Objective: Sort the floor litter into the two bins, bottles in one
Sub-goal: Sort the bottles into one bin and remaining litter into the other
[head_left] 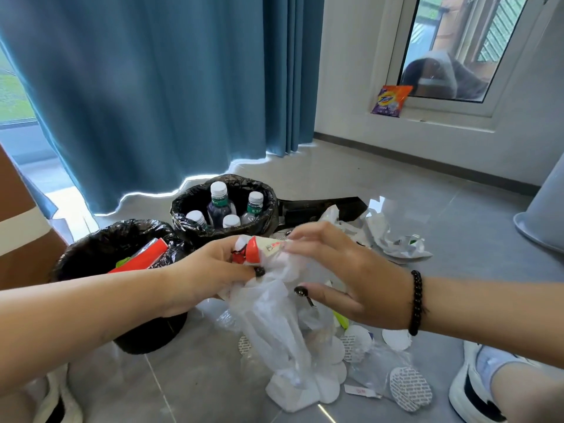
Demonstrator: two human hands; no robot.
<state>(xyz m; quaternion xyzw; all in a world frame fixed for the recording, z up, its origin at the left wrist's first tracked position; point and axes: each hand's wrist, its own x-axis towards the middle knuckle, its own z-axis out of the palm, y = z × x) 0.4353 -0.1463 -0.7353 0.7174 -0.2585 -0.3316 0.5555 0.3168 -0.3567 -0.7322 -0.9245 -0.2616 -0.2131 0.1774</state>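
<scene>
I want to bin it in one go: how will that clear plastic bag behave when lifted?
The thin clear plastic bag probably stays floppy: it hangs crumpled below both hands. It looks light for its size. Loose white pieces inside may shift or spill.

Two bins lined with black bags: the far bin (224,206) and the near bin (122,261). Four capped bottles stand in the far one: one tall (219,206), one to its right (254,207), and two lower caps in front (195,217) (231,221). Two hands over the pile, the left (210,270) and the right (351,279). One detergent packet (390,100) by the window. Two white shoes on the floor, one at the right (470,389) and one at the left (58,398). The loose round seals are too jumbled to count.
</scene>
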